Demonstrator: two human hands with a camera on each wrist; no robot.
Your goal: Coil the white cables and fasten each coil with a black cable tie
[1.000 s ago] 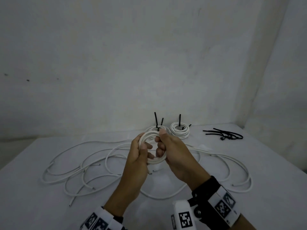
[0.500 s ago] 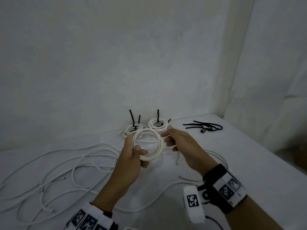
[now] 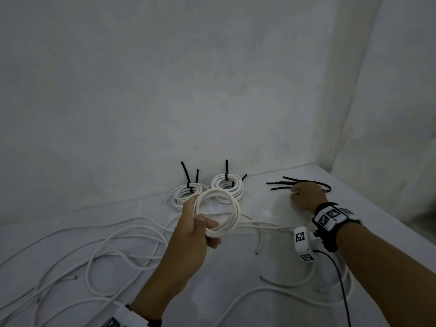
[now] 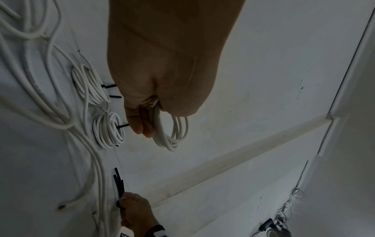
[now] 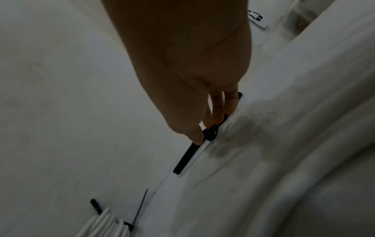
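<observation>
My left hand point(image 3: 200, 218) holds a small white cable coil point(image 3: 237, 213) upright above the table, gripping its lower left side; the left wrist view shows the coil point(image 4: 174, 141) hanging from the left hand point(image 4: 146, 121). To the right, my right hand point(image 3: 304, 197) is down on the pile of loose black cable ties point(image 3: 280, 184) near the table's far right corner. In the right wrist view the right hand point(image 5: 209, 126) brings thumb and fingertips together on a black cable tie point(image 5: 184, 158) lying on the table.
Two tied coils point(image 3: 187, 193) point(image 3: 227, 185) lie by the back wall, black tie tails sticking up. Several loose white cables point(image 3: 106, 251) sprawl over the left and front of the white table point(image 3: 377, 223). A wall corner stands behind the ties.
My right hand let go of the coil and moved right to the black ties. The left hand keeps the coil alone. The view has swung to the right.
</observation>
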